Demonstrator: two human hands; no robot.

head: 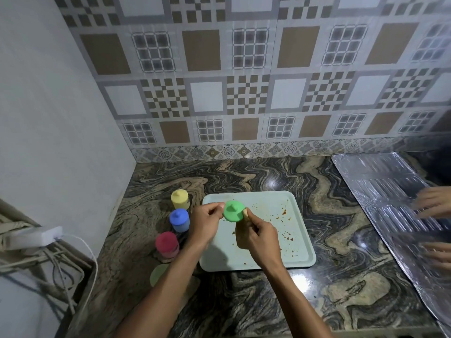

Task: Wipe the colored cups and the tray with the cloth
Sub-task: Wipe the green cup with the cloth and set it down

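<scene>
a swirled marble counter (336, 284) runs under a patterned tile wall (244, 93), with a foil sheet (380, 186) at the right. the green cup (233, 211) is over the far left part of the tray (300, 254), its round knobbed end turned up at the camera, its long axis running away downward. it is plain matte green; the pale tray carries brown crumbs and smears. the left hand (205, 225) pinches the cup's rim with curled fingers. the right hand (261, 237), fingers curled, pinches a beige cloth (246, 214) (only a scrap shows) against the cup. yellow cup (180, 198), blue cup (179, 219) and red cup (167, 243) stand left of the tray.
</scene>
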